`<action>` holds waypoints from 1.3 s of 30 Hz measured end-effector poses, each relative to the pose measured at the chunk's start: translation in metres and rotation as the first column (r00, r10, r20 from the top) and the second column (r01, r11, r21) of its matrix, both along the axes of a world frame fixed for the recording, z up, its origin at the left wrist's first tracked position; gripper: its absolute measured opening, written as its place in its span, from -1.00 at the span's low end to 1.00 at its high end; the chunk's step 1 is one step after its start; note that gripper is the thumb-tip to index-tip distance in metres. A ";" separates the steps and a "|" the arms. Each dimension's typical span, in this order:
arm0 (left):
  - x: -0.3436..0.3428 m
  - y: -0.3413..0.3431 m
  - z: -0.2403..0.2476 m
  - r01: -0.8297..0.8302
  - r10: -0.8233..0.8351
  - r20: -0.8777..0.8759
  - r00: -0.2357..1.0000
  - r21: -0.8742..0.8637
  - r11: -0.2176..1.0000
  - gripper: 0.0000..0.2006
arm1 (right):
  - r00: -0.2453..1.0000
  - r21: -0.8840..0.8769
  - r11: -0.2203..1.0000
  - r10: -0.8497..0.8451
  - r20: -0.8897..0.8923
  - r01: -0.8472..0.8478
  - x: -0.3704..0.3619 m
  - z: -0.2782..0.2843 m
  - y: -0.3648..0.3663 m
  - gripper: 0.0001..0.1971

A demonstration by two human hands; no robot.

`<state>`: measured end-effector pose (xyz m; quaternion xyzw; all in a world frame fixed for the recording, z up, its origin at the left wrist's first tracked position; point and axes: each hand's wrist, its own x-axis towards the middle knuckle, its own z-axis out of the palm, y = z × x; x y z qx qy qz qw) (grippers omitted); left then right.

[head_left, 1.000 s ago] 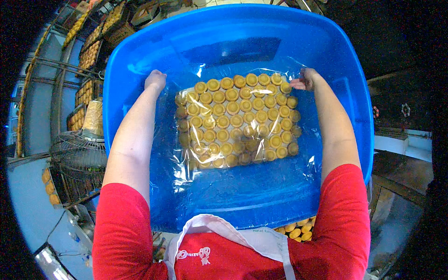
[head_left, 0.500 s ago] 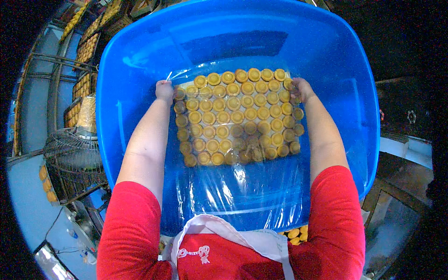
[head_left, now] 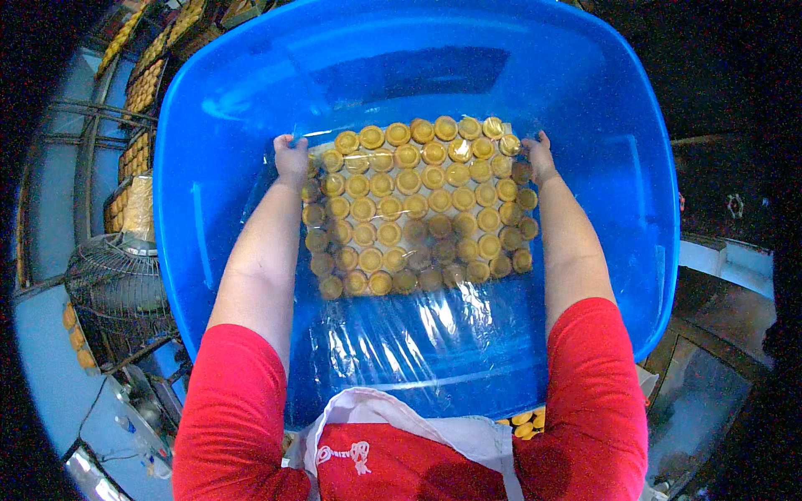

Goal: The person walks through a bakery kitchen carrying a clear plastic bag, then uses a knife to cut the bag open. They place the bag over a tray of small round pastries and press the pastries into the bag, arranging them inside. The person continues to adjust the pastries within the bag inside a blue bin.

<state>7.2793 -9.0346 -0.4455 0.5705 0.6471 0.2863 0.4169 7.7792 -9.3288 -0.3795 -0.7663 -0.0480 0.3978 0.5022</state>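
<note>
Rows of small round golden pastries (head_left: 434, 177) lie on a pale sheet inside a big blue plastic tub (head_left: 165, 209). Over them stretches a clear plastic sheet (head_left: 418, 334), glossy and wrinkled toward my body. My left hand (head_left: 290, 159) is closed on the sheet's far left edge, beside the pastries. At the far right edge, my right hand (head_left: 540, 154) pinches the same plastic. Both arms reach forward along the two sides of the layer. Shadow darkens the pastries nearest me and along the sides.
A wire-caged fan (head_left: 121, 275) stands left of the tub. Beyond it, a rack holds trays of baked pieces (head_left: 144, 88). More yellow pieces (head_left: 525, 426) show under the tub's near rim. Dark metal surfaces (head_left: 723, 309) lie to the right.
The plastic sheet has shifted slightly and its creases and glare look different. Both hands have moved a little outward or farther away. The tub sits slightly more left in view.
</note>
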 end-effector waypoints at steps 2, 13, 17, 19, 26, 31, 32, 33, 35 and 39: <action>0.015 -0.036 -0.001 0.083 -0.073 -0.082 0.994 0.132 0.988 -0.39 | 0.999 0.026 0.999 0.018 0.033 -0.018 0.004 -0.015 -0.016 -0.18; 0.041 -0.108 0.093 0.623 -0.562 -0.313 0.765 0.140 0.770 0.04 | 0.624 -0.455 0.789 0.609 0.490 -0.413 -0.026 -0.011 -0.024 0.08; 0.050 -0.129 0.122 0.803 -0.711 -0.565 0.418 -0.136 0.580 -0.07 | 0.538 -0.430 0.744 0.668 0.514 -0.511 -0.042 -0.006 -0.017 0.11; 0.071 -0.139 0.142 0.783 -0.794 -0.595 0.123 -0.434 0.446 -0.11 | 0.417 -0.487 0.706 0.702 0.577 -0.514 -0.015 -0.037 -0.034 0.05; 0.040 -0.151 0.119 0.618 -0.810 -0.585 0.044 -0.621 0.483 -0.12 | 0.125 -0.876 0.203 0.978 0.165 -0.437 -0.037 -0.018 -0.002 -0.22; 0.027 -0.167 0.080 0.588 -0.793 -0.593 0.138 -0.596 0.547 -0.13 | 0.032 -0.771 -0.022 0.998 -0.055 -0.636 -0.113 0.060 0.041 -0.10; 0.028 -0.168 0.078 0.588 -0.787 -0.593 0.170 -0.580 0.564 -0.15 | 0.014 -0.751 -0.060 0.996 -0.091 -0.658 -0.121 0.069 0.036 -0.07; 0.029 -0.170 0.076 0.591 -0.784 -0.587 0.203 -0.565 0.576 -0.16 | -0.004 -0.763 -0.077 0.995 -0.097 -0.642 -0.123 0.064 0.027 -0.04; 0.031 -0.171 0.074 0.592 -0.771 -0.577 0.268 -0.532 0.605 -0.19 | -0.042 -0.786 -0.108 0.994 -0.104 -0.609 -0.130 0.042 0.011 0.03; 0.025 -0.150 0.083 0.730 -0.654 -0.683 0.324 -0.259 0.632 -0.36 | 0.021 -0.796 0.005 1.000 -0.010 -0.606 -0.121 0.005 -0.022 0.08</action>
